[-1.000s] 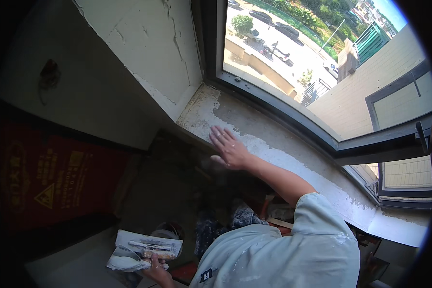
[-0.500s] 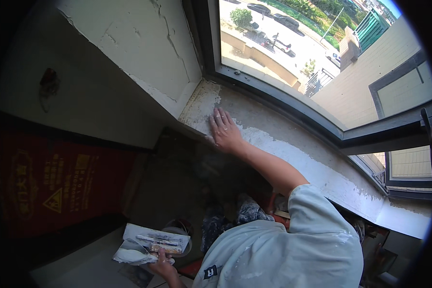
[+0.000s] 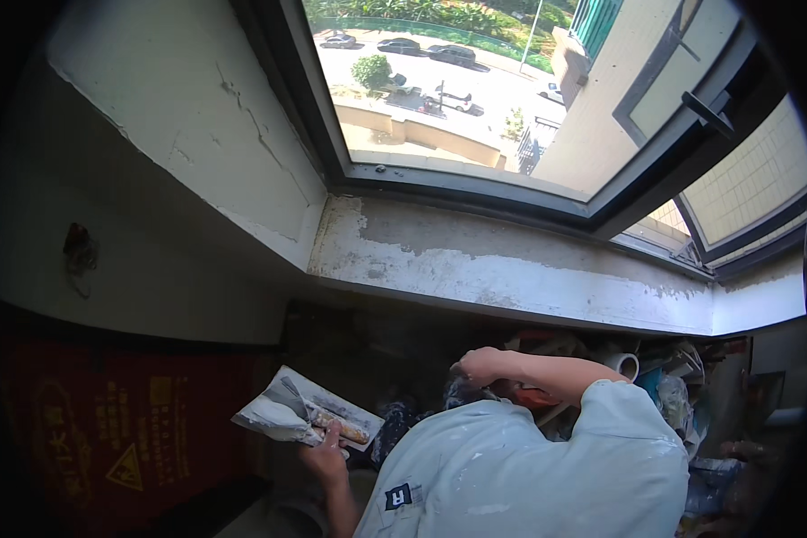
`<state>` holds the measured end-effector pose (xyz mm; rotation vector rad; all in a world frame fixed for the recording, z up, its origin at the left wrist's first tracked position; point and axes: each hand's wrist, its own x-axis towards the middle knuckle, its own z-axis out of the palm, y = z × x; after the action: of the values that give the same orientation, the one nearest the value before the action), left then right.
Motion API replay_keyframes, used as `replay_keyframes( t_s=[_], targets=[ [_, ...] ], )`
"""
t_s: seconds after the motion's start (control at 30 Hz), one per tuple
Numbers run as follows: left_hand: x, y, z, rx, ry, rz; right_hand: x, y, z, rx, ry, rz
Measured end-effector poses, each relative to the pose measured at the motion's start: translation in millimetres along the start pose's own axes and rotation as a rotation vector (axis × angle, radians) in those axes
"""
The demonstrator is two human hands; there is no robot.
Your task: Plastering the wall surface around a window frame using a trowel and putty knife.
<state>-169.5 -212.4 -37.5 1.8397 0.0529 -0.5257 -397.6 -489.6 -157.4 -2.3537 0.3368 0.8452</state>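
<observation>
My left hand (image 3: 326, 453) grips the handles of a steel finishing trowel (image 3: 350, 411) and a putty knife (image 3: 278, 420) loaded with white putty. My right hand (image 3: 475, 363) is down by my paint-spattered trousers (image 3: 394, 430), below the sill, its fingers curled; whatever they hold is hidden. Above it runs the windowsill (image 3: 475, 269), white along the near strip with bare grey and ragged patches behind.
A framed window (image 3: 457, 206) looks down on a street. Cracked white reveal wall (image 3: 188, 143) rises at left, above red floor or door covering (image 3: 99, 412). Piled bags and a white roll (image 3: 625, 363) lie under the sill at right.
My right hand has left the sill and dropped to my body. The trowel and knife in my left hand shifted upward and right. The view has turned, showing more under the sill.
</observation>
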Motion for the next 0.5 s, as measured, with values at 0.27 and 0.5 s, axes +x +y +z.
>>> replay_keyframes(
  t_s=[0.27,0.5],
  targets=[
    [18,48,92,0.334,-0.457,0.358,-34,-182,-67,0.855,0.788,-0.153],
    [16,73,117,0.388,-0.929,0.324,-60,-85,-62,1.002,1.195,0.364]
  ],
)
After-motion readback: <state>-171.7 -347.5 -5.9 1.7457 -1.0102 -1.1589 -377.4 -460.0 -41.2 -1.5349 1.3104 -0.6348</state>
